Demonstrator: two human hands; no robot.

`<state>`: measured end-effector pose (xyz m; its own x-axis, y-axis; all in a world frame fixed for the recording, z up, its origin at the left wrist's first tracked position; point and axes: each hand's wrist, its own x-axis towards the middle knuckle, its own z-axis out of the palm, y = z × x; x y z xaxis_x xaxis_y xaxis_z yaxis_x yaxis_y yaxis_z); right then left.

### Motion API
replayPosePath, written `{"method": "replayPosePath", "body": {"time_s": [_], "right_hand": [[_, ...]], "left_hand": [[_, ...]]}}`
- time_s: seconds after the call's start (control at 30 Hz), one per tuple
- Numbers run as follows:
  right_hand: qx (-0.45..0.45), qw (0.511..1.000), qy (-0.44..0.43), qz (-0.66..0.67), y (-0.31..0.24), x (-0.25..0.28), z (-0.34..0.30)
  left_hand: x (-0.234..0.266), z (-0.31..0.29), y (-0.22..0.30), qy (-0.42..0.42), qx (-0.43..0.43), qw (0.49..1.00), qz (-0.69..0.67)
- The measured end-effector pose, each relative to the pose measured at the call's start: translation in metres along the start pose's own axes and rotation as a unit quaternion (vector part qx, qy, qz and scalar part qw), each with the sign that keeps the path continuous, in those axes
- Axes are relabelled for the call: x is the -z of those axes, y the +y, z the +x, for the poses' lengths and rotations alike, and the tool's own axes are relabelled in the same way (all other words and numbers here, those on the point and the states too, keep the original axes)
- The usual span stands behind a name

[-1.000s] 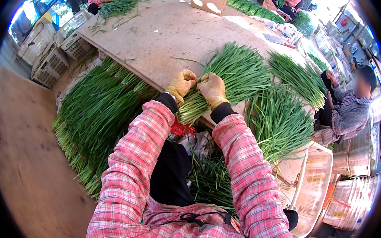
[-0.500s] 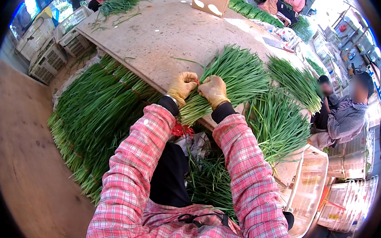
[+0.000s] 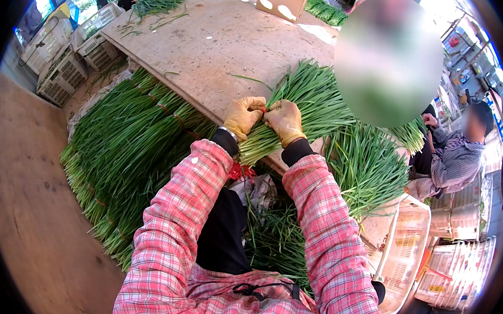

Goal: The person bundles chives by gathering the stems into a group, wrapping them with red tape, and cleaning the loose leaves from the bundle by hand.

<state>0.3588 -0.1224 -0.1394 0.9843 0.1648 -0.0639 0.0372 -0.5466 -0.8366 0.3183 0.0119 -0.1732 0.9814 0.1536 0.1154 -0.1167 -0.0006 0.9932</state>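
A bunch of long green chives [image 3: 314, 98] lies across the table edge before me, pale stem ends toward me. My left hand [image 3: 243, 118], in a yellowish glove, pinches a thin red tie [image 3: 264, 109] above the stems. Close beside it, my right hand [image 3: 284, 122], gloved alike, has its fingers pressed together at the other side of that tie. The knuckles hide most of the tie. Below the table edge hangs a cluster of red ties [image 3: 240, 172], partly behind my left sleeve.
Tied chive bunches [image 3: 132, 156] are stacked at my left beside a wooden board [image 3: 27, 202]. Loose chives [image 3: 370, 169] lie at right, near a pale plastic crate [image 3: 409, 233]. A cardboard box [image 3: 279, 2] stands on the table [image 3: 200, 46]. A co-worker [image 3: 459, 151] sits at far right.
Both hands remain together at the red tie, with hardly any movement. The view has shifted slightly, and a blurred patch now covers the upper right.
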Motion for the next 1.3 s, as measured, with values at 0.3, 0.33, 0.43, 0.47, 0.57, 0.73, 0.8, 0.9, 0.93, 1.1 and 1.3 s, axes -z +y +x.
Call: {"method": "replayPosePath", "body": {"time_s": [0.3,0.33,0.43,0.47,0.57,0.73,0.8,0.9,0.93,1.1,1.3], "right_hand": [[0.083,0.991,0.094,-0.055,0.009,-0.011,-0.003],[0.1,0.985,0.107,-0.091,0.0,-0.012,-0.008],[0.083,0.989,0.105,-0.054,0.002,-0.011,-0.008],[0.103,0.986,0.12,-0.046,0.013,-0.014,-0.002],[0.106,0.989,0.064,-0.081,-0.002,-0.004,-0.01],[0.093,0.992,-0.077,0.026,0.013,0.002,0.001],[0.082,0.986,-0.131,0.059,0.019,0.008,0.002],[0.105,0.977,-0.179,0.045,-0.006,0.031,-0.016],[0.091,0.975,-0.199,0.027,-0.009,0.038,-0.019],[0.011,0.965,-0.247,0.082,0.002,0.062,-0.033],[-0.018,0.969,-0.165,0.182,0.0,0.066,-0.056]], "left_hand": [[0.005,-0.006,0.022,-0.066,-0.103,0.981,0.154],[0.008,-0.001,0.017,-0.066,-0.089,0.978,0.178],[0.006,0.006,-0.004,-0.05,-0.05,0.989,0.129],[0.002,0.008,-0.01,-0.031,-0.047,0.993,0.103],[0.004,0.005,-0.015,-0.002,-0.075,0.99,0.118],[-0.014,-0.01,0.005,0.081,-0.27,0.831,0.48],[-0.025,-0.02,0.024,0.092,-0.299,0.822,0.475],[-0.022,-0.025,0.038,0.094,-0.362,0.812,0.448],[-0.024,-0.028,0.039,0.092,-0.361,0.817,0.44],[-0.04,-0.037,0.036,0.103,-0.263,0.906,0.314],[-0.033,-0.037,0.035,0.004,-0.183,0.95,0.253]]}}
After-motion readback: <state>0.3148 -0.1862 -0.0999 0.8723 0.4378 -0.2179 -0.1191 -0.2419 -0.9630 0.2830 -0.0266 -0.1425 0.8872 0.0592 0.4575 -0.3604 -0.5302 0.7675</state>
